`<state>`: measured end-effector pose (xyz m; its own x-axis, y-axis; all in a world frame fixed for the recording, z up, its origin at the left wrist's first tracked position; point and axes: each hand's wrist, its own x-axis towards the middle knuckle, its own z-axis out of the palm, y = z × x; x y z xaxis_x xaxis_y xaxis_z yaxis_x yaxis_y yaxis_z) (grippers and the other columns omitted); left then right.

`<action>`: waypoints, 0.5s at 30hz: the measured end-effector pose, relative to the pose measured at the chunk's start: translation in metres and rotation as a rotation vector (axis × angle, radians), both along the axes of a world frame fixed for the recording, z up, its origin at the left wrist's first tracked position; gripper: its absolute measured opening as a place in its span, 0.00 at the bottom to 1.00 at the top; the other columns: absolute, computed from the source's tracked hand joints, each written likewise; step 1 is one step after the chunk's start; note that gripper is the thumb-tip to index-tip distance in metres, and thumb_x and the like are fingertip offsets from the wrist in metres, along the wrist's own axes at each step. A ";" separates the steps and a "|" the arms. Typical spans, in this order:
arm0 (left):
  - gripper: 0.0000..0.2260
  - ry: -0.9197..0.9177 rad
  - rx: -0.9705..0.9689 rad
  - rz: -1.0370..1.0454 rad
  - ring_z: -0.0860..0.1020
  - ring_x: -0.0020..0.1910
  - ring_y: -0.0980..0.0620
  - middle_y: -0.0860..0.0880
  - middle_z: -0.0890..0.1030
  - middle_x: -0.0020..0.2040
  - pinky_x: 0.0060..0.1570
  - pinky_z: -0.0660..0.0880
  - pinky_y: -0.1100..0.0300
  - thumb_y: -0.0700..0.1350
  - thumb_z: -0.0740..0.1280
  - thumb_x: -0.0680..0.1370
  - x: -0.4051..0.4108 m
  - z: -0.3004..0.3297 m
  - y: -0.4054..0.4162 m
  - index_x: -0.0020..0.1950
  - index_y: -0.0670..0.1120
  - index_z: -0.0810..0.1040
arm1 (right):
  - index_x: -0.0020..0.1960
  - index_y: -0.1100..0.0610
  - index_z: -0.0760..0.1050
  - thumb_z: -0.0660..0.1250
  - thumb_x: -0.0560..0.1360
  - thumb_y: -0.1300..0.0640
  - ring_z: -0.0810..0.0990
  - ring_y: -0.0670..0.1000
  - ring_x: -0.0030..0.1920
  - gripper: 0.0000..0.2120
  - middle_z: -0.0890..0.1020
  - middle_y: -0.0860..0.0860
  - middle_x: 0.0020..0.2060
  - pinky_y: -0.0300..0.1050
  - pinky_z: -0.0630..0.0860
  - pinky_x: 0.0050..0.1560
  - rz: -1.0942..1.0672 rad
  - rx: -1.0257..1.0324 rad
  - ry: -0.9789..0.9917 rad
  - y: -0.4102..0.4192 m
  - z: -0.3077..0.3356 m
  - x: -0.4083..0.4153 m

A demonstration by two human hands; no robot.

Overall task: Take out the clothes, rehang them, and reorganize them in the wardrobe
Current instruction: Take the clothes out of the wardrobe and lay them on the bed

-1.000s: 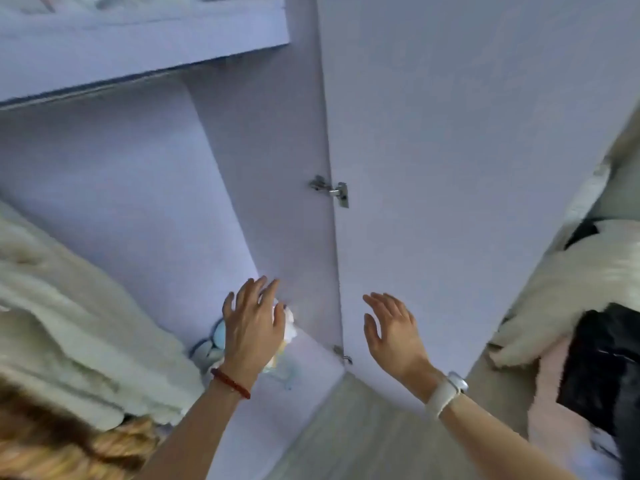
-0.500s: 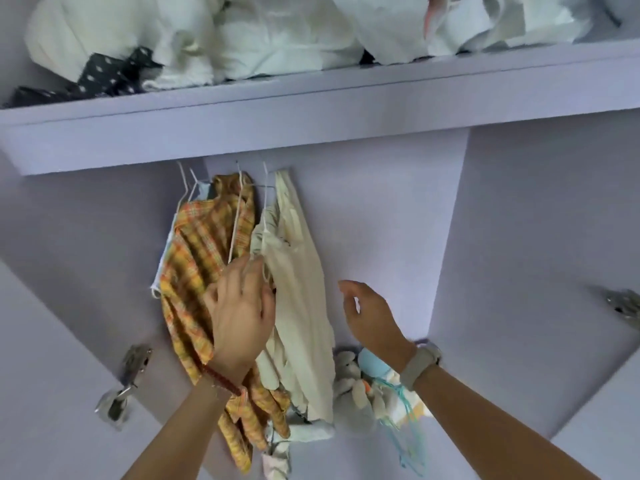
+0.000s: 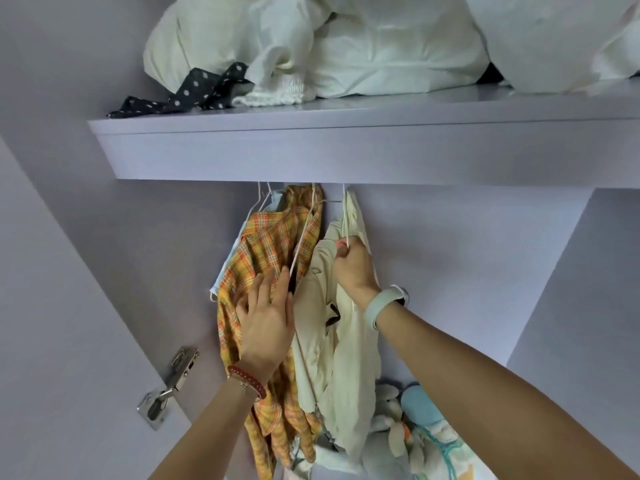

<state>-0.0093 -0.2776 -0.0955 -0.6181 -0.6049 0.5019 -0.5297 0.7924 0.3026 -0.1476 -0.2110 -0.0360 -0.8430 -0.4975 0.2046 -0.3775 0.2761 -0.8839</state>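
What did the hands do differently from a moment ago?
The right hand reached up and now grips the white hanger of the cream garment; before, it hovered open. The left hand slid left and lies flat on the plaid shirt. The clothes hang where they did.

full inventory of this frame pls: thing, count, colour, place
plaid shirt: 1, orange-yellow, hanging left under the shelf
cream garment: 1, off-white, hanging right of the plaid shirt
hangers: several, white wire, exact count unclear
shelf: 1, lilac, above the hanging clothes
white bundles: a pile, on the shelf
polka-dot fabric: 1, black with white dots, shelf's left end
plush toys: several, white and blue, wardrobe floor, right
door hinge: 1, metal, lower left
left hand: flat on the plaid shirt, red bracelet
right hand: grips the cream garment's hanger, pale wristband
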 end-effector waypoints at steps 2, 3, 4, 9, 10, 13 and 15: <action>0.19 0.006 0.006 0.004 0.62 0.71 0.43 0.43 0.68 0.69 0.64 0.61 0.42 0.46 0.56 0.81 0.000 -0.001 -0.001 0.72 0.47 0.65 | 0.55 0.66 0.72 0.52 0.78 0.63 0.76 0.60 0.52 0.13 0.78 0.62 0.51 0.47 0.72 0.50 -0.065 -0.041 0.082 0.006 0.000 -0.008; 0.19 0.008 0.006 0.006 0.63 0.70 0.43 0.43 0.69 0.69 0.64 0.61 0.41 0.45 0.56 0.80 0.000 -0.002 -0.001 0.72 0.47 0.65 | 0.54 0.66 0.72 0.52 0.78 0.63 0.76 0.59 0.50 0.13 0.79 0.62 0.49 0.44 0.70 0.46 -0.084 -0.072 0.123 0.010 0.000 -0.011; 0.19 0.008 0.006 0.009 0.63 0.70 0.42 0.42 0.69 0.69 0.64 0.61 0.42 0.45 0.56 0.80 0.000 -0.002 -0.001 0.72 0.47 0.65 | 0.53 0.66 0.73 0.52 0.79 0.63 0.76 0.58 0.47 0.12 0.79 0.61 0.47 0.42 0.68 0.42 -0.099 -0.107 0.166 0.015 -0.001 -0.014; 0.20 0.026 0.068 0.006 0.60 0.71 0.43 0.41 0.65 0.70 0.66 0.57 0.42 0.45 0.56 0.80 -0.002 -0.002 0.004 0.73 0.48 0.62 | 0.54 0.65 0.75 0.57 0.79 0.61 0.70 0.44 0.33 0.11 0.73 0.46 0.33 0.40 0.67 0.40 -0.096 -0.263 0.242 0.055 -0.024 -0.018; 0.21 0.057 0.086 0.000 0.59 0.72 0.43 0.41 0.65 0.71 0.66 0.57 0.41 0.44 0.57 0.80 -0.003 0.001 0.009 0.73 0.48 0.61 | 0.55 0.64 0.75 0.57 0.79 0.61 0.69 0.41 0.31 0.11 0.71 0.43 0.31 0.40 0.67 0.39 -0.097 -0.247 0.238 0.068 -0.035 -0.017; 0.21 0.187 0.076 -0.063 0.61 0.71 0.41 0.40 0.67 0.69 0.66 0.57 0.40 0.44 0.58 0.78 -0.005 0.011 0.033 0.71 0.44 0.65 | 0.55 0.61 0.73 0.55 0.79 0.62 0.75 0.53 0.34 0.10 0.77 0.52 0.33 0.48 0.73 0.39 -0.104 -0.025 0.201 0.110 -0.067 -0.015; 0.21 0.256 0.037 -0.149 0.64 0.69 0.41 0.41 0.70 0.67 0.65 0.58 0.41 0.46 0.56 0.76 -0.003 0.016 0.055 0.68 0.42 0.69 | 0.53 0.60 0.72 0.53 0.79 0.63 0.75 0.59 0.37 0.10 0.77 0.56 0.35 0.50 0.74 0.39 -0.181 0.137 0.166 0.142 -0.085 -0.011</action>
